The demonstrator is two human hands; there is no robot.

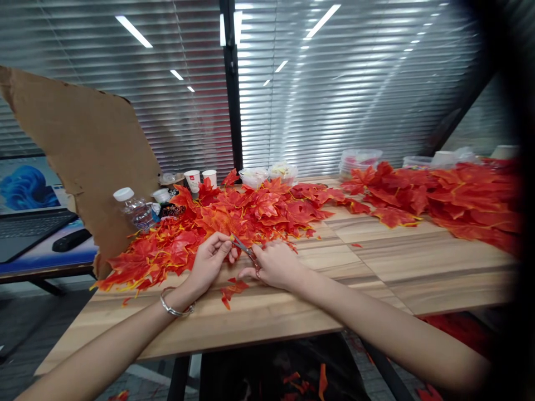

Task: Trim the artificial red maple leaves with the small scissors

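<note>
My right hand (276, 264) is wrapped round a pair of scissors (243, 246), whose blades point left toward my other hand. My left hand (211, 257), with a silver bangle on its wrist, is closed in a pinch. At its fingertips shows a small yellow-orange leaf piece (232, 238), right beside the scissor tips. Just behind both hands spreads a heap of red-orange artificial maple leaves (267, 207) with yellow edges. Cut red leaf scraps (234, 288) lie on the wooden table (284, 317) between my forearms.
A cardboard sheet (100, 150) stands at the left, with a laptop (33, 195) beyond it. Near it are a plastic bottle (134, 209) and paper cups (193, 181). Another leaf pile (468, 195) covers the right side. Clear plastic containers (360, 160) line the back.
</note>
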